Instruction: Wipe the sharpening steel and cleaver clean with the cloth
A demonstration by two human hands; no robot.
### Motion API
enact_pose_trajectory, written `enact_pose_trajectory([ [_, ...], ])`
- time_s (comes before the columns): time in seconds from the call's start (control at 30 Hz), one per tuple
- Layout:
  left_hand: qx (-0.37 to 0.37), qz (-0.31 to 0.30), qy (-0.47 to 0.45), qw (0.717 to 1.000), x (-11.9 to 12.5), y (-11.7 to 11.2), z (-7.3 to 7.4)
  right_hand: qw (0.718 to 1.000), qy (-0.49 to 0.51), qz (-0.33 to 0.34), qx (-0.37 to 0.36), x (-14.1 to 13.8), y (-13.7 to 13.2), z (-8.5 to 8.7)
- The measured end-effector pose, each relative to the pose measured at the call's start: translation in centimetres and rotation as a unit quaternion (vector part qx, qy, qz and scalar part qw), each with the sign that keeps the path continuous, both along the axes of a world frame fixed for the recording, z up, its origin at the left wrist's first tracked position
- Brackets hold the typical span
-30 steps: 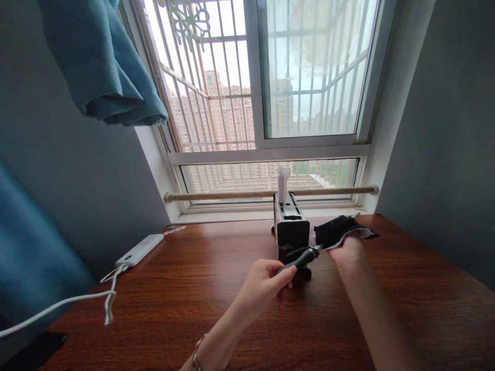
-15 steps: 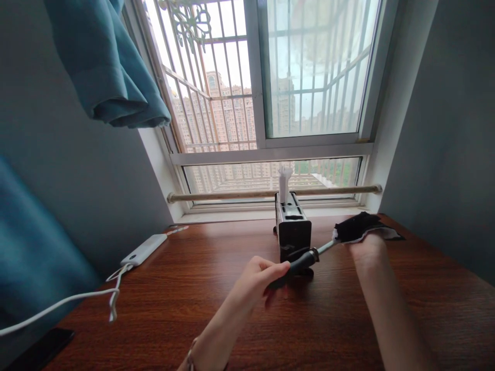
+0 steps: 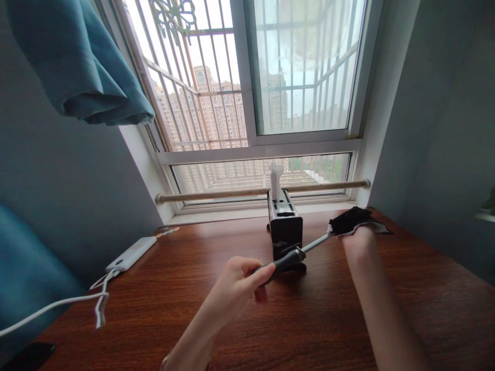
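Note:
My left hand (image 3: pixel 242 283) is closed around the dark grey handle of what looks like a sharpening steel (image 3: pixel 285 262). Its pale metal rod slants up to the right, and the far end vanishes into a black cloth (image 3: pixel 350 221) with white edges. My right hand (image 3: pixel 359 239) is wrapped round that cloth over the rod; its fingers are mostly hidden. Just behind the handle stands a black slotted holder (image 3: pixel 286 231), resembling a knife block, with a white-handled thing (image 3: pixel 275 181) upright in it.
On the brown wooden table (image 3: pixel 174 319), a white power strip (image 3: pixel 133 254) with white cables (image 3: pixel 58 306) lies at the left. A dark flat object (image 3: pixel 33 356) sits at the lower left edge. A pipe (image 3: pixel 216 196) crosses before the window; a blue curtain (image 3: pixel 81 72) hangs upper left.
The whole view has shifted, so everything appears a little further left. Both hands keep their hold, with the cloth still around the rod.

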State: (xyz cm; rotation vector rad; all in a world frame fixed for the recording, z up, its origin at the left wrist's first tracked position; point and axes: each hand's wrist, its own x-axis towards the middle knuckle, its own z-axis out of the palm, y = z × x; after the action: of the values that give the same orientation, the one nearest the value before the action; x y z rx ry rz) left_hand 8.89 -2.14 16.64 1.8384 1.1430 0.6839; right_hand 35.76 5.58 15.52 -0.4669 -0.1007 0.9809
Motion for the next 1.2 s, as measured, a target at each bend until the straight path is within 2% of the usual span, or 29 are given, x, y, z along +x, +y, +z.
enact_pose_trajectory([
  [0.07, -0.111, -0.025, -0.075, 0.991, 0.0, 0.5, -0.2, 1.000, 0.012, 0.005, -0.001, -0.1, -0.1, 0.0],
  [0.1, -0.136, -0.025, -0.097, 0.986, 0.0, 0.7, -0.3, 1.000, 0.017, 0.005, 0.003, 0.0, -0.2, 0.0],
  [0.17, -0.130, -0.027, -0.100, 0.986, -0.1, 0.8, -0.3, 1.000, 0.021, 0.000, 0.020, 0.2, -0.2, -0.2],
  [0.27, 0.006, -0.019, 0.001, 1.000, -0.4, 0.4, 0.0, 0.999, 0.022, -0.006, 0.030, 0.6, -0.2, -0.4],
  [0.33, 0.114, 0.021, 0.079, 0.990, -0.7, -0.1, 0.3, 1.000, 0.019, -0.006, 0.022, 0.8, 0.0, -0.6],
  [0.37, 0.148, 0.043, 0.104, 0.983, -0.8, -0.4, 0.5, 1.000, 0.019, -0.007, 0.022, 0.8, 0.0, -0.7],
  [0.43, 0.163, 0.065, 0.114, 0.978, -1.0, -0.8, 0.7, 0.999, 0.024, -0.011, 0.032, 0.8, 0.2, -0.9],
  [0.5, 0.122, 0.051, 0.077, 0.988, -1.1, -0.9, 0.8, 0.999, 0.029, -0.010, 0.043, 0.7, 0.2, -0.9],
  [0.57, 0.025, 0.020, 0.002, 1.000, -1.0, -0.7, 0.6, 0.999, 0.030, -0.002, 0.042, 0.6, 0.1, -0.8],
  [0.67, -0.141, -0.012, -0.109, 0.984, -0.6, -0.2, -0.1, 0.999, 0.029, 0.007, 0.020, 0.6, -0.1, -0.6],
  [0.73, -0.177, -0.025, -0.124, 0.976, -0.2, 0.1, -0.6, 1.000, 0.021, 0.004, 0.010, 0.9, -0.2, -0.5],
  [0.8, -0.132, -0.033, -0.097, 0.986, 0.1, 0.3, -1.0, 1.000, 0.000, -0.012, 0.021, 1.1, -0.1, -0.5],
  [0.9, 0.024, -0.010, 0.002, 1.000, 0.6, 0.2, -1.3, 0.997, -0.034, -0.040, 0.063, 1.4, 0.0, -0.5],
  [0.97, 0.117, 0.013, 0.074, 0.990, 1.0, -0.1, -1.5, 0.996, -0.023, -0.051, 0.069, 1.3, 0.1, -0.5],
  [1.03, 0.174, 0.035, 0.128, 0.976, 1.3, -0.5, -1.6, 0.998, -0.007, -0.039, 0.052, 1.1, 0.2, -0.7],
  [1.1, 0.191, 0.043, 0.146, 0.970, 1.5, -0.8, -1.6, 0.999, -0.004, -0.009, 0.032, 1.0, 0.2, -0.9],
  [1.13, 0.170, 0.035, 0.137, 0.975, 1.6, -0.9, -1.6, 1.000, -0.008, 0.010, 0.024, 1.0, 0.2, -1.0],
  [1.2, 0.062, 0.002, 0.071, 0.996, 1.5, -0.7, -1.7, 0.999, -0.017, 0.033, 0.017, 1.5, 0.3, -1.2],
])
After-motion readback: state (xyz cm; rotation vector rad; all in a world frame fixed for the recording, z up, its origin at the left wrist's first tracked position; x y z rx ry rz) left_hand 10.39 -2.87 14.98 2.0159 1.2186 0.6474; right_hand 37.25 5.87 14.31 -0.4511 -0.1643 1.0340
